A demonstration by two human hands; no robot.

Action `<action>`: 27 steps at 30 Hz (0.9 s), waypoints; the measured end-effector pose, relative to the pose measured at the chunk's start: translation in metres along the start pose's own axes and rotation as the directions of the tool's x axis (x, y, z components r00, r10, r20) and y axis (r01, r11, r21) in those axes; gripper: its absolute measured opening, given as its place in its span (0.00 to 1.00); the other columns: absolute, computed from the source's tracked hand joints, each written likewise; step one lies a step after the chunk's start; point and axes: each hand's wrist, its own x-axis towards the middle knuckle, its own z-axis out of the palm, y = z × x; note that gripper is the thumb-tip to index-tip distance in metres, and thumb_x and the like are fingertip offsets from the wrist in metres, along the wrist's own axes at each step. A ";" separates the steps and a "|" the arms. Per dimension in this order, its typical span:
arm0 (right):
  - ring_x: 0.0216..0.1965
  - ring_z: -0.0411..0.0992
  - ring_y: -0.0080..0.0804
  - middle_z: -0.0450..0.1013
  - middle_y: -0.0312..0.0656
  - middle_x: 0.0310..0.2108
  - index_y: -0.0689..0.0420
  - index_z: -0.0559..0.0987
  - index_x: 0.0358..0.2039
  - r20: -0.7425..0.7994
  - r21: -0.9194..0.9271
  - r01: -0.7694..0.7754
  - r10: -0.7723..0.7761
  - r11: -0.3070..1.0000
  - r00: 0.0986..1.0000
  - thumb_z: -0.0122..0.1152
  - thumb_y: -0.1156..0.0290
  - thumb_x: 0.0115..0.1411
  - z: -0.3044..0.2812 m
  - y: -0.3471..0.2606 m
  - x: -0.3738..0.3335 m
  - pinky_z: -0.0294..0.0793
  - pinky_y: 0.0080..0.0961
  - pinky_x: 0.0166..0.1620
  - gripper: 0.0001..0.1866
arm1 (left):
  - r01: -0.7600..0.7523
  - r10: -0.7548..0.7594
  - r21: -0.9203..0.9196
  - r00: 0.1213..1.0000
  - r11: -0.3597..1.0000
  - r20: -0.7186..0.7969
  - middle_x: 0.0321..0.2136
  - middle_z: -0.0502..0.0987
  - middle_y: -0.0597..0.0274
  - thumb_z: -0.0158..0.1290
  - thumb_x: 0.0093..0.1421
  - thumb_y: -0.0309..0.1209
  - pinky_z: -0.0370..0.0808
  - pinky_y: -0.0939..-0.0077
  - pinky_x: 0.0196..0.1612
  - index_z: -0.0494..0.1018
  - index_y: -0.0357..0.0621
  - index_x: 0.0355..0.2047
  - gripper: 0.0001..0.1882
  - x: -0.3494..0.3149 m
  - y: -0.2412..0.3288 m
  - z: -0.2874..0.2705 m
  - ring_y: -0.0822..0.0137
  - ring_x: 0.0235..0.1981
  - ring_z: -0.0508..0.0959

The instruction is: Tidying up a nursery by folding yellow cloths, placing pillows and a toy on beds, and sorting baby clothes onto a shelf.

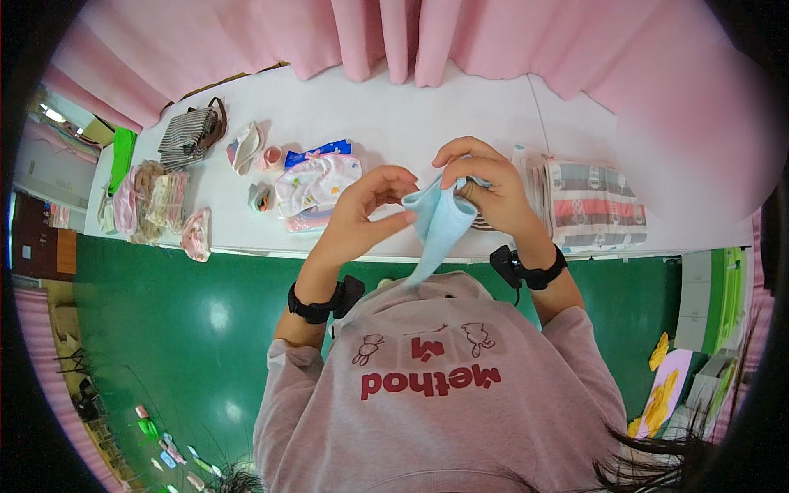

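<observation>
A soft light blue cloth (444,218) hangs in front of my chest, folded over at the top and tapering to a point below. My right hand (497,185) grips its upper edge between curled fingers and thumb. On the other side, my left hand (370,209) has its fingers curved and apart from the thumb, whose tip is at the cloth's left edge. Whether that thumb presses on the fabric is hard to see. Part of a striped item (483,222) shows behind the cloth, mostly hidden by my right hand.
On the white table (427,107) lie a folded checked blanket (600,205) at right, and a patterned white cloth (320,182), a pink roll (269,158), a striped bag (191,135) and bundled clothes (156,201) at left. A pink curtain (394,41) hangs along the far edge.
</observation>
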 end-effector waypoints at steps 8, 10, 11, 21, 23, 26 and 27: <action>0.35 0.67 0.37 0.67 0.42 0.34 0.59 0.71 0.25 0.027 -0.281 -0.085 0.096 0.956 0.995 0.51 0.85 0.39 -0.004 -0.031 0.010 0.67 0.27 0.38 0.10 | -0.087 0.109 0.328 0.993 0.941 -0.048 0.26 0.71 0.66 0.53 0.51 0.20 0.68 0.85 0.33 0.71 0.36 0.30 0.05 0.002 -0.005 -0.010 0.78 0.29 0.70; 0.35 0.67 0.39 0.67 0.43 0.33 0.60 0.71 0.25 0.014 -0.375 -0.077 0.089 0.924 0.996 0.51 0.84 0.39 -0.003 -0.034 0.010 0.68 0.28 0.37 0.09 | -0.128 0.148 0.420 0.989 0.899 -0.017 0.26 0.71 0.66 0.52 0.51 0.20 0.68 0.84 0.34 0.70 0.36 0.31 0.06 0.004 0.000 -0.005 0.77 0.29 0.70; 0.34 0.67 0.41 0.67 0.44 0.32 0.60 0.71 0.25 -0.013 -0.466 -0.034 0.031 0.884 0.999 0.51 0.82 0.40 0.000 -0.035 0.012 0.68 0.30 0.37 0.08 | -0.165 0.184 0.508 0.983 0.846 0.013 0.26 0.70 0.66 0.52 0.51 0.20 0.68 0.84 0.34 0.69 0.36 0.31 0.06 0.004 0.001 -0.002 0.77 0.29 0.70; 0.31 0.68 0.42 0.71 0.44 0.27 0.60 0.71 0.29 -0.052 -0.580 -0.071 0.051 0.812 0.997 0.55 0.74 0.43 0.006 -0.036 0.017 0.68 0.34 0.35 0.10 | -0.364 0.374 0.586 0.921 0.724 0.111 0.37 0.68 0.57 0.55 0.46 0.21 0.68 0.78 0.40 0.56 0.38 0.48 0.29 0.004 -0.007 0.005 0.69 0.36 0.71; 0.31 0.68 0.42 0.71 0.44 0.27 0.59 0.72 0.29 -0.077 -0.557 -0.105 0.075 0.824 0.994 0.56 0.74 0.43 0.007 -0.038 0.018 0.68 0.34 0.36 0.10 | -0.310 0.409 0.684 0.912 0.660 0.019 0.33 0.71 0.53 0.56 0.45 0.24 0.71 0.75 0.34 0.62 0.36 0.45 0.25 0.006 -0.007 0.011 0.64 0.29 0.74; 0.30 0.69 0.40 0.71 0.42 0.26 0.58 0.73 0.30 -0.097 -0.495 -0.179 0.151 0.850 0.984 0.58 0.74 0.42 0.002 -0.037 0.020 0.68 0.33 0.34 0.12 | -0.281 0.354 0.722 0.934 0.632 0.054 0.29 0.73 0.55 0.53 0.46 0.23 0.70 0.76 0.33 0.67 0.38 0.41 0.19 0.012 -0.001 0.002 0.66 0.27 0.73; 0.29 0.69 0.38 0.71 0.41 0.25 0.57 0.74 0.32 -0.089 -0.458 -0.220 0.202 0.861 0.975 0.60 0.75 0.41 -0.001 -0.036 0.020 0.68 0.32 0.33 0.13 | -0.280 0.353 0.722 0.934 0.633 0.053 0.29 0.73 0.55 0.53 0.46 0.23 0.70 0.76 0.33 0.67 0.38 0.41 0.19 0.012 0.002 0.000 0.66 0.27 0.73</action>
